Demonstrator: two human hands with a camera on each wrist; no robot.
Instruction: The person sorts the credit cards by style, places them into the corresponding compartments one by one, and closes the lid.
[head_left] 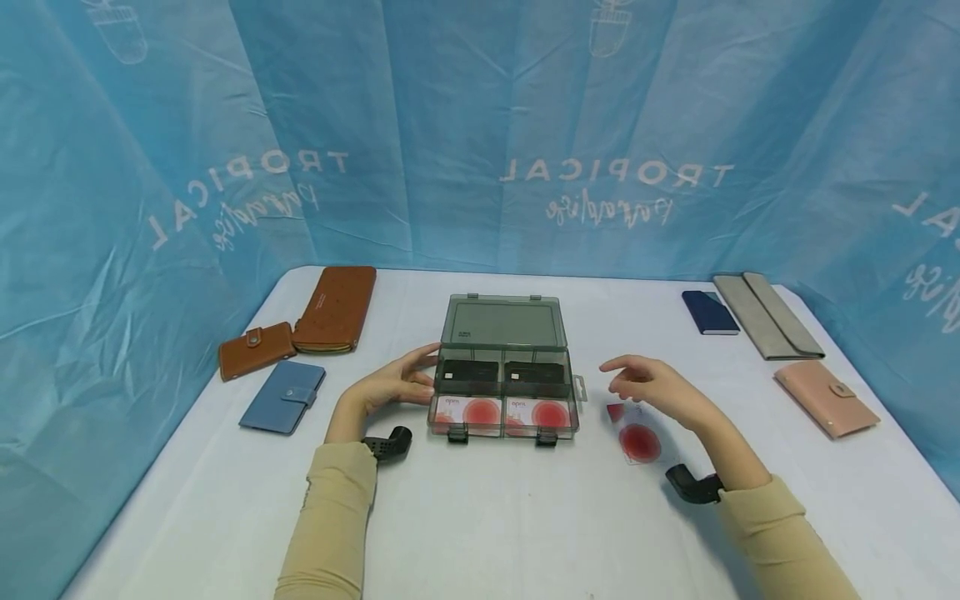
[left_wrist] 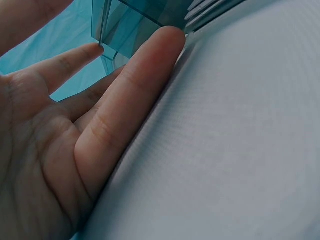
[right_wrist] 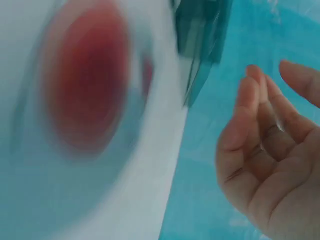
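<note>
A translucent grey-green plastic divider box (head_left: 504, 323) stands mid-table, its lid raised at the back. Black cards (head_left: 471, 372) lie in its two rear compartments, and white cards with red circles (head_left: 536, 412) fill the two front ones. My left hand (head_left: 390, 385) is at the box's left side, fingers spread; in the left wrist view the box's clear corner (left_wrist: 132, 30) shows just beyond the fingertips. Right of the box, my right hand (head_left: 660, 390) hovers with loosely bent fingers and nothing between them. A card with a red circle (head_left: 640, 443) lies on the table below that hand.
At left are a long brown wallet (head_left: 337, 308), a brown card holder (head_left: 257, 350) and a blue snap wallet (head_left: 282, 397). Over on the right lie a navy card holder (head_left: 709, 312), a grey folding wallet (head_left: 768, 315) and a pink wallet (head_left: 826, 398). Blue curtains (head_left: 465, 133) enclose the table.
</note>
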